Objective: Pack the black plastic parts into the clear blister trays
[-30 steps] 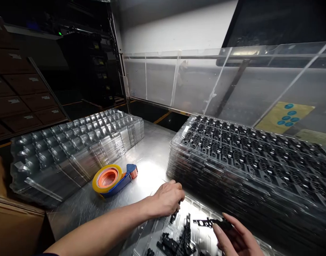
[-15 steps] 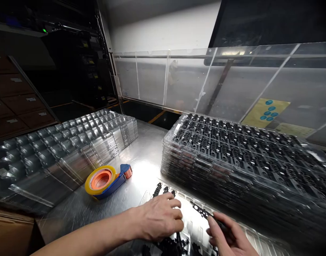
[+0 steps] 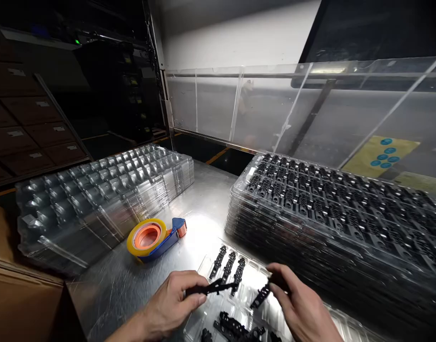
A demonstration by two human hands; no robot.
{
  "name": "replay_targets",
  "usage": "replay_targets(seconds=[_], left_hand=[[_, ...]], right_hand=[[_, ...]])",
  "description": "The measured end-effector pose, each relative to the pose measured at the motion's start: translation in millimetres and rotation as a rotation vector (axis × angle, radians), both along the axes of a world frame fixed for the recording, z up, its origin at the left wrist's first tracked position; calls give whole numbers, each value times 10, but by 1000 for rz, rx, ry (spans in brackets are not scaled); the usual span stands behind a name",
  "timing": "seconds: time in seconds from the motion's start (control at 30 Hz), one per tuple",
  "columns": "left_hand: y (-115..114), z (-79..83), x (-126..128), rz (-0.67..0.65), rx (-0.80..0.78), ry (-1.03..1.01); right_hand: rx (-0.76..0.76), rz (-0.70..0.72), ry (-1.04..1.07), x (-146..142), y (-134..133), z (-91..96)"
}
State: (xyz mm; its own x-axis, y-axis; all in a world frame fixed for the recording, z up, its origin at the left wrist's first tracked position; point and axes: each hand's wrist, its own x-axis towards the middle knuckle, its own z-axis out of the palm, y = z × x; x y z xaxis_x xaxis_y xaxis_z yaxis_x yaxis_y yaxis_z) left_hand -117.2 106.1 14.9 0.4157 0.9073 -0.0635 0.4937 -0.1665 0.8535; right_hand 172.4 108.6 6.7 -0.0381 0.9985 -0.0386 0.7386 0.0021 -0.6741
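Between the thumb and fingers of my left hand (image 3: 177, 300) is a black perforated plastic part (image 3: 218, 286), its free end pointing right over a clear plastic tray (image 3: 207, 311). My right hand (image 3: 301, 304) pinches the upper end of another black plastic part (image 3: 261, 295), tilted above the tray's bright pockets. Three similar black parts (image 3: 227, 268) lie side by side in the tray's far left pockets. A loose heap of black parts (image 3: 234, 327) rests at the near side of the tray, partly cut off by the frame's bottom edge.
A tall stack of filled trays (image 3: 310, 190) stands right and behind; a stack of nested clear trays (image 3: 107, 190) is at left. A tape dispenser (image 3: 155, 241) lies on the metal table (image 3: 203, 204). An open cardboard box (image 3: 28, 294) sits front left. A transparent panel (image 3: 218, 104) crosses behind.
My left hand has drawn back left from over the tray with a black part, uncovering the three in the pockets. My right hand's part has turned to point down-left. The view has shifted.
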Motion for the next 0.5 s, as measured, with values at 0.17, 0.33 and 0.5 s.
replay_targets(seconds=[0.17, 0.33, 0.5], left_hand=[[-65, -147, 74, 208, -244, -200], [-40, -250, 205, 245, -370, -373], [-18, -112, 410, 198, -390, -313]], right_hand=[[8, 42, -72, -225, 256, -156], [92, -38, -78, -336, 203, -277], [21, -162, 247, -443, -115, -127]])
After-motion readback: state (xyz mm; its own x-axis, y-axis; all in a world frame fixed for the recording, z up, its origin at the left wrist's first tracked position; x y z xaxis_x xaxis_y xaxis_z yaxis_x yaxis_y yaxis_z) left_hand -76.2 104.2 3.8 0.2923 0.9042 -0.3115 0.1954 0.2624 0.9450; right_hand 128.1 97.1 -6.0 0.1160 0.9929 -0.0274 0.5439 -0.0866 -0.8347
